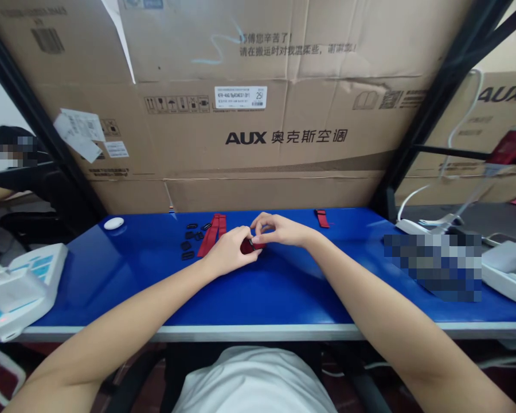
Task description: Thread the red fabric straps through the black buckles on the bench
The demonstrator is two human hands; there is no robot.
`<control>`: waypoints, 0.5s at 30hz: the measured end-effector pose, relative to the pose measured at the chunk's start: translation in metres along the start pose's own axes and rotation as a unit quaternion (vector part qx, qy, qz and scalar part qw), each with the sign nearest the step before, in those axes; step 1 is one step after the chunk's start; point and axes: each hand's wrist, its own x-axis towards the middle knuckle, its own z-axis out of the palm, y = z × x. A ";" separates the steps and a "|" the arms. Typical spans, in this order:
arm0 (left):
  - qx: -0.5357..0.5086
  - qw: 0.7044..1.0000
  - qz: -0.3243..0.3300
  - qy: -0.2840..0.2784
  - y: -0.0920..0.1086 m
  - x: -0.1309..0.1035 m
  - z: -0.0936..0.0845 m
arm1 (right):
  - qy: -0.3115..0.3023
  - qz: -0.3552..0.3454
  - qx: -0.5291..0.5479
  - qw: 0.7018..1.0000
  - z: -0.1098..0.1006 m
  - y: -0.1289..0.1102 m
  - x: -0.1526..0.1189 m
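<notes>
Above the middle of the blue table, my left hand (232,251) is closed on a short red webbing strap (246,247). A small black piece, seemingly a buckle, shows on the strap. From the other side, my right hand (279,230) pinches at the same spot, its thumb and fingers closed around the strap and black piece. Exactly how the two are joined is hidden by the fingers. Left of my hands lie several red straps (210,238). Beside these are several small black plastic buckles (188,245). A finished-looking red strap with a black buckle (322,218) lies farther right.
A white oval object (114,223) rests at the table's left. White power strips stand at the left edge (47,275) and right edge (505,284). A large cardboard panel (258,195) closes off the back between black metal posts. Another person (17,155) sits far left.
</notes>
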 end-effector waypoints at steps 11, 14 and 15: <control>0.015 1.000 0.006 -0.018 -0.006 0.000 -0.001 | -0.020 -0.017 -0.066 0.997 0.001 -0.001 -0.002; 0.013 1.000 0.016 -0.019 -0.006 -0.001 -0.003 | -0.033 -0.008 -0.012 0.999 -0.005 0.000 -0.004; 0.013 1.000 0.016 -0.021 -0.006 0.000 -0.004 | -0.029 -0.003 -0.006 1.000 -0.006 0.000 -0.004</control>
